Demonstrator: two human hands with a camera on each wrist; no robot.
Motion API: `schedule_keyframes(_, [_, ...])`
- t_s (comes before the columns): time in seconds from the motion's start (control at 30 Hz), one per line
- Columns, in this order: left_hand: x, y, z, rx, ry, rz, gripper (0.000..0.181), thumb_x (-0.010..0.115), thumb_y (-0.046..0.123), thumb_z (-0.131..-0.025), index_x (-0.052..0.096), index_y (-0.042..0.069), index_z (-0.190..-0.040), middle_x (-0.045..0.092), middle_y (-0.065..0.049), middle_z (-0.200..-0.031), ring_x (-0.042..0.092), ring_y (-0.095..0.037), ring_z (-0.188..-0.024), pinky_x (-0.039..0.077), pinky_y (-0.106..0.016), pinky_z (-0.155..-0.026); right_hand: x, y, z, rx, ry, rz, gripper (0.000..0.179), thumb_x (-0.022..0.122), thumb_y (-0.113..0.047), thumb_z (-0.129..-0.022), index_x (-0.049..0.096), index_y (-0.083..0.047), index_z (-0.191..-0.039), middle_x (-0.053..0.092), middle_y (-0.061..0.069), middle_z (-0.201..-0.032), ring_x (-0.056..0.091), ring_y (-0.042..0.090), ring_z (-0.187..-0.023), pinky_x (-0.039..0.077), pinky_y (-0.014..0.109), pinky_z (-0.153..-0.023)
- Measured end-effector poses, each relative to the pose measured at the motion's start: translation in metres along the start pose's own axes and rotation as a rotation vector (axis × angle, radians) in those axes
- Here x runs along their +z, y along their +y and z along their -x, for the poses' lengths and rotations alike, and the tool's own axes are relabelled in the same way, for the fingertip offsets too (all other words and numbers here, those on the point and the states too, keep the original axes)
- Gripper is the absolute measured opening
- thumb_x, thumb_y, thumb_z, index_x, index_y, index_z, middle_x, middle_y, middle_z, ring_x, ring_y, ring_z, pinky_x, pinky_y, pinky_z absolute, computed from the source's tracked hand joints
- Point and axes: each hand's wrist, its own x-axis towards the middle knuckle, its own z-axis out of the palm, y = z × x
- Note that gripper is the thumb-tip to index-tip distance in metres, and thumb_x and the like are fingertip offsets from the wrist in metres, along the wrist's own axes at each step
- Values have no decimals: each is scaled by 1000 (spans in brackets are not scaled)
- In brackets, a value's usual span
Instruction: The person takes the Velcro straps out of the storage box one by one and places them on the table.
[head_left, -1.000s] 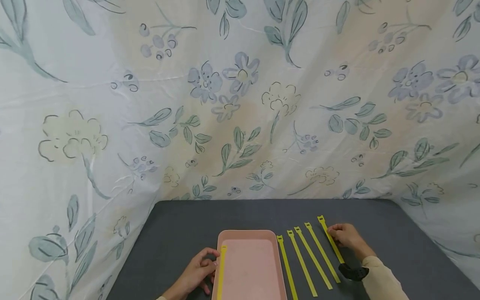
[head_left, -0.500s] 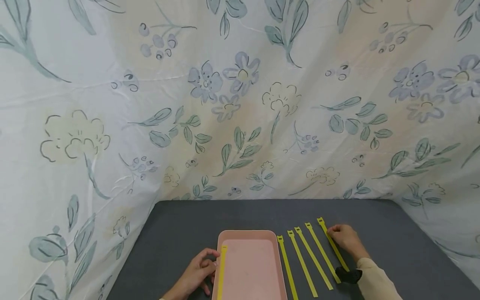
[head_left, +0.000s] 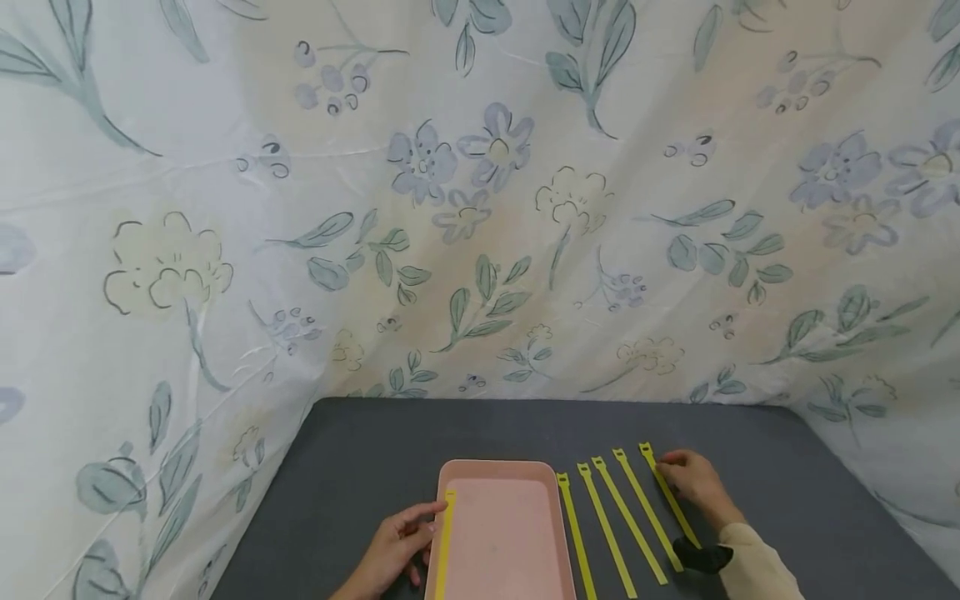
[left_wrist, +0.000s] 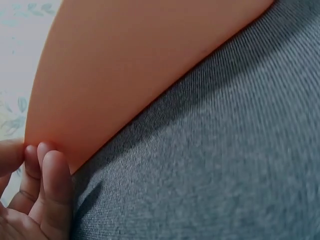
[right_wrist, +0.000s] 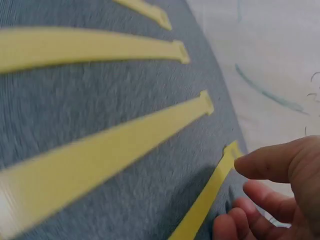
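In the head view, a pink tray [head_left: 502,533] lies on the dark table with a yellow cable strap [head_left: 446,542] along its left side. My left hand [head_left: 393,546] rests against the tray's left edge, its index finger reaching over the rim near that strap's head. The left wrist view shows fingertips [left_wrist: 56,175] touching the tray's outer wall [left_wrist: 115,70]. My right hand [head_left: 697,483] is at the rightmost yellow cable strap [head_left: 678,508]. In the right wrist view, one fingertip touches this strap [right_wrist: 207,200] just below its slotted head, while the other fingers curl loosely beside it.
Several more yellow cable straps [head_left: 628,512] lie slanted side by side between the tray and the right hand, heads pointing away. A floral cloth [head_left: 480,208] hangs behind the dark grey table [head_left: 375,450] and at its sides. A black band [head_left: 701,554] circles the right wrist.
The rightmost strap's head has moved slightly nearer, with my right hand beside it. My left hand stays at the tray edge. The view has shifted a little.
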Motion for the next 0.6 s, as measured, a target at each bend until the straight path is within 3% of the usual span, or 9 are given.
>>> schedule_keyframes(0.1, [-1,0,0,5,-15,1,41,59,14,-102,55,-4,-139,59,3,-76,57,-8,-68,48,-20,-46,0,-12,8,-48,2,-18,51,54,-24,-101,47,13,-137,51,37,-133,63,40,-103,56,43,-75])
schedule_keyframes(0.17, [-2,0,-1,6,-22,-4,39,58,14,-102,56,-5,-137,59,3,-76,57,-7,-67,48,-20,-46,3,-27,16,-86,12,-38,50,52,-22,-102,47,12,-138,52,37,-133,63,38,-95,55,42,-72])
schedule_keyframes(0.33, [-2,2,-2,3,-14,-7,38,59,17,-102,57,-5,-134,59,3,-75,57,-7,-66,48,-20,-45,16,-79,35,-185,-39,-128,39,53,-20,-103,56,8,-130,64,27,-113,55,24,-71,47,36,-60])
schedule_keyframes(0.47, [0,1,-2,5,-25,4,39,59,18,-103,57,-6,-133,59,3,-74,57,-7,-65,48,-20,-45,26,-113,46,-228,-106,-190,31,56,-19,-103,61,4,-123,67,17,-97,53,18,-69,47,31,-58])
schedule_keyframes(0.6, [2,-1,-1,12,-12,5,44,60,16,-102,53,-6,-139,59,3,-74,57,-7,-64,47,-20,-44,35,-139,55,-252,-155,-243,26,59,-19,-102,64,1,-118,67,11,-96,53,18,-69,47,29,-59])
